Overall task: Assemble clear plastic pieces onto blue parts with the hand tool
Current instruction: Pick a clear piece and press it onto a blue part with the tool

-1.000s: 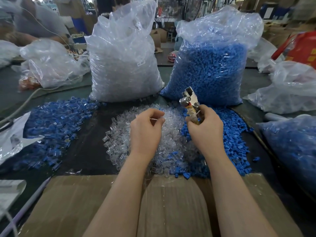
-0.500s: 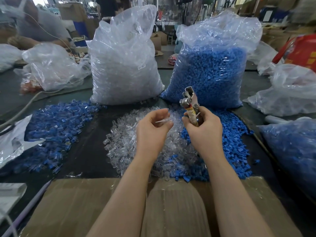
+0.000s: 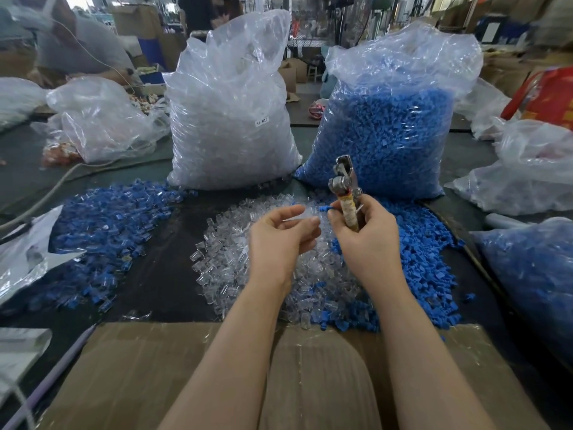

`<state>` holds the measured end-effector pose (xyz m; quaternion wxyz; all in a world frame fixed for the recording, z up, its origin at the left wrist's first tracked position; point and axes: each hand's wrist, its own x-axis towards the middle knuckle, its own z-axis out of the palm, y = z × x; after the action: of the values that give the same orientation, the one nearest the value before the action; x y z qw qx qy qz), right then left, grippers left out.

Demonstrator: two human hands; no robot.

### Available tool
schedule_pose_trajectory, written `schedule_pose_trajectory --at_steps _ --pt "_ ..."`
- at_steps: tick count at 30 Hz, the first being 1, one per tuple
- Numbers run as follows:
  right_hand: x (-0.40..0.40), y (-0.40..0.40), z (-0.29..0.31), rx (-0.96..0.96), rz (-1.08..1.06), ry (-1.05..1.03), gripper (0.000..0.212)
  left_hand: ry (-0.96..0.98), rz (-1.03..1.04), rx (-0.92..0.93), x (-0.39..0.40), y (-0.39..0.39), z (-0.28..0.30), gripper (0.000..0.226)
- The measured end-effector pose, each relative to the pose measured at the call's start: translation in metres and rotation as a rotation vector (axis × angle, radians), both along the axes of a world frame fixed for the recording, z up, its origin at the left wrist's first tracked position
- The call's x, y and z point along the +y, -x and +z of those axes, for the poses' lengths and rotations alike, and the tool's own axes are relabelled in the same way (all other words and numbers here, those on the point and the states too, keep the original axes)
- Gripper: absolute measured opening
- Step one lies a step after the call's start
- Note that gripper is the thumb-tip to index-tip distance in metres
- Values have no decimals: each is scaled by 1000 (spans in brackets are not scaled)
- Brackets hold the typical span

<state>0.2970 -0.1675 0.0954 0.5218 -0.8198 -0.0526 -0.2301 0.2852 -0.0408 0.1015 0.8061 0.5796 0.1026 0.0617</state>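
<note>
My right hand (image 3: 366, 234) grips the metal hand tool (image 3: 345, 190) by its taped handle, jaws pointing up, and pinches a small blue part (image 3: 325, 208) at its fingertips. My left hand (image 3: 280, 237) pinches a clear plastic piece (image 3: 305, 214) just left of that blue part, the two nearly touching. Both hands hover above a heap of loose clear pieces (image 3: 229, 262) in the middle of the table. Loose blue parts (image 3: 424, 262) lie to the right of it.
A tall bag of clear pieces (image 3: 229, 119) and a bag of blue parts (image 3: 390, 119) stand behind the heaps. A spread of blue-and-clear pieces (image 3: 105, 231) covers the left. Another blue bag (image 3: 533, 274) sits at right. Cardboard (image 3: 155, 377) covers the near edge. A person works at far left.
My left hand lifted from the clear heap and turned, bringing a clear piece toward my right hand. The right hand now shows a blue part at its fingertips.
</note>
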Motion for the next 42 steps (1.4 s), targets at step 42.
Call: schedule_pose_trajectory --at_steps 42 --pt "2 2 3 123 70 44 4 -210 76 -152 -4 1 -1 15"
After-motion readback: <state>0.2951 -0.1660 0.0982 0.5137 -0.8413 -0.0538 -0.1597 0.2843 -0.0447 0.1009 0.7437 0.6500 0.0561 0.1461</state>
